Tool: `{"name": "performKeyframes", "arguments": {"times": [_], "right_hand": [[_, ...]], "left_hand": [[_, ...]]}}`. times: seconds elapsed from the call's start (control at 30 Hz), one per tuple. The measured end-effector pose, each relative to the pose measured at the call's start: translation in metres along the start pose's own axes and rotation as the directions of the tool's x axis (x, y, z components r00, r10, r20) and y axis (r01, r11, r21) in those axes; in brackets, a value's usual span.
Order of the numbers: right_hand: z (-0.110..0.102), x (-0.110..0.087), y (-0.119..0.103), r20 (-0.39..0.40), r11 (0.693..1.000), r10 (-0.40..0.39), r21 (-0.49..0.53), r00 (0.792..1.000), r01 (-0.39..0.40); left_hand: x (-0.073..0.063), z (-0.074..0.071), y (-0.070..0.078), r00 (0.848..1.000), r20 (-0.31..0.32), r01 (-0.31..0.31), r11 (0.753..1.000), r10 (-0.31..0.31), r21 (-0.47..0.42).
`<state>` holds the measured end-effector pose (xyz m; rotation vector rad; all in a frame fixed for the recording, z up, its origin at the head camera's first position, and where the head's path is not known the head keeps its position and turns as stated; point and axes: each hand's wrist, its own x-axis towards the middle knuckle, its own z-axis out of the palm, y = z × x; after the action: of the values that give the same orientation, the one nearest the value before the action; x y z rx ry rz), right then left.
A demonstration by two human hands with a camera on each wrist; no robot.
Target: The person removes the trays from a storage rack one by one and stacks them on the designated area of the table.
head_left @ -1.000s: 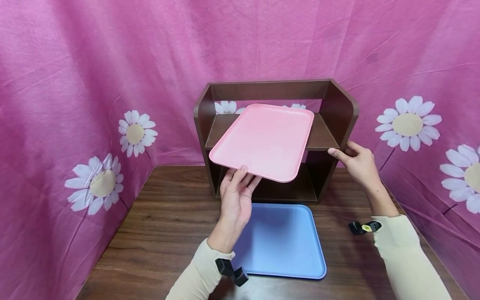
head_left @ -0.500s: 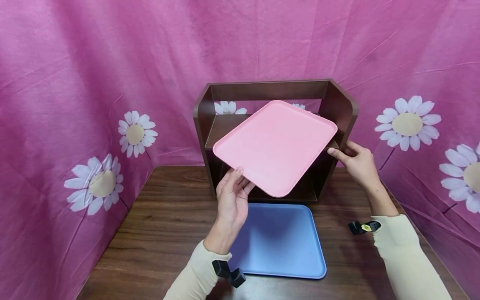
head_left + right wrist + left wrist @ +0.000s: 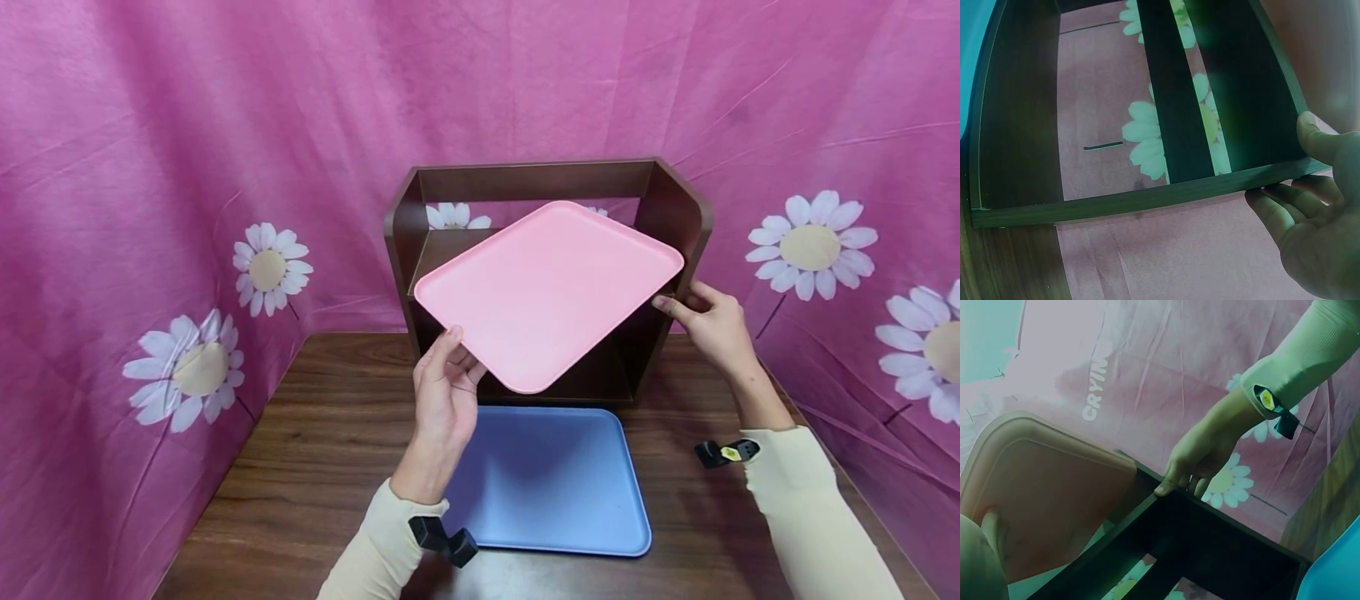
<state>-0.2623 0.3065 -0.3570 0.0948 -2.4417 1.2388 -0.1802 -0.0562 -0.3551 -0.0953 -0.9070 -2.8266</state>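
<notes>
In the head view my left hand [image 3: 444,396] grips the near left edge of a pink tray [image 3: 551,292], thumb on top and fingers beneath. The tray is held up, turned at an angle, in front of the middle board of a brown two-tier shelf [image 3: 536,179]. Its right corner overlaps the shelf's right side panel; whether they touch I cannot tell. My right hand [image 3: 712,329] holds that panel's front edge at middle-board height. In the right wrist view the thumb and fingers [image 3: 1270,215] lie on opposite sides of the panel. The left wrist view shows the tray's underside [image 3: 1054,494].
A blue tray [image 3: 555,483] lies flat on the wooden table [image 3: 330,433], in front of the shelf and partly behind my left forearm. A pink curtain [image 3: 315,108] with white daisies surrounds the table at the back and both sides.
The pink tray has turned clockwise, its far end swinging right toward the shelf's right panel. My left hand has shifted slightly left with it. The right hand keeps its hold on the shelf.
</notes>
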Motion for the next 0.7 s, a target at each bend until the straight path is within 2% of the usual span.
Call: {"name": "performKeyframes", "arguments": {"times": [0.27,0.5,0.7], "right_hand": [[0.001,-0.002,-0.003,-0.019,0.999,-0.049,-0.018,0.999,0.049],[0.000,-0.002,-0.004,-0.008,0.999,-0.004,-0.032,1.000,0.004],[0.000,-0.001,-0.003,-0.039,0.997,-0.005,-0.077,0.999,0.002]], "left_hand": [[0.002,-0.002,0.009,1.000,-0.017,0.005,1.000,-0.005,0.011],[0.006,-0.005,0.015,0.999,-0.038,0.019,1.000,-0.018,0.003],[0.011,-0.010,0.022,0.996,-0.058,0.068,0.997,-0.067,0.025]]}}
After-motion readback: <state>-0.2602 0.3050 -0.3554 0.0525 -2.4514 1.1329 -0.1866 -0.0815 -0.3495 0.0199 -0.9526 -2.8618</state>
